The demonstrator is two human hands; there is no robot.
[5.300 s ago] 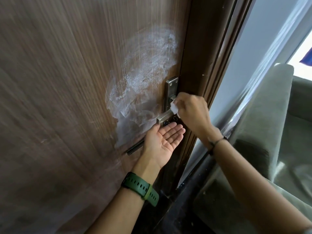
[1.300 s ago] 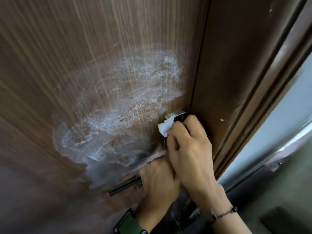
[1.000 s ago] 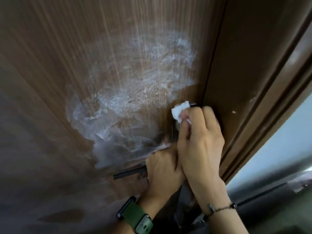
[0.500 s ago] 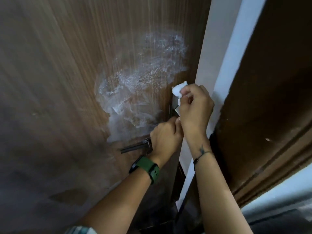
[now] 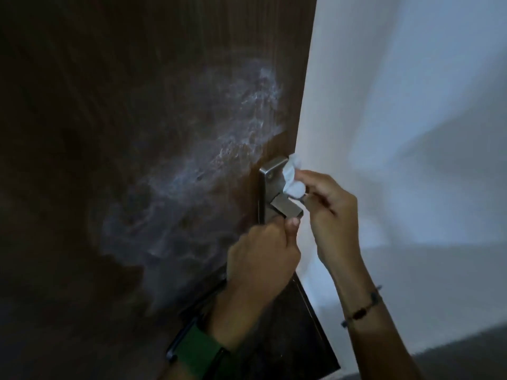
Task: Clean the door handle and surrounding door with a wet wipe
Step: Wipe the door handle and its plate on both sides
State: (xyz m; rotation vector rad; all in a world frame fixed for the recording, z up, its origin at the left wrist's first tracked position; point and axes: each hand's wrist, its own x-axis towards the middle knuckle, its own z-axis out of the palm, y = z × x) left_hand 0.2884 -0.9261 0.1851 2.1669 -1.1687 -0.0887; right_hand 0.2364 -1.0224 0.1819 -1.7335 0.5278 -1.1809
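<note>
A dark brown wooden door [image 5: 137, 105] fills the left half of the head view, with a whitish wet smear [image 5: 208, 171] on it beside the lock. A steel handle plate [image 5: 270, 176] and the lever's base [image 5: 285, 208] show at the door's right edge. My right hand [image 5: 327, 215] pinches a crumpled white wet wipe [image 5: 293, 178] against the plate's upper right side. My left hand [image 5: 263, 259], with a green watch strap on its wrist, is closed around the lever below; most of the lever is hidden under it.
A white wall [image 5: 411, 119] lies beyond the door's edge on the right. A dark floor strip [image 5: 466, 352] shows at the lower right. The scene is dim.
The door has swung open, so the brown frame is gone from view and white wall shows. The view has darkened. My right hand and wipe have shifted to the plate's right edge.
</note>
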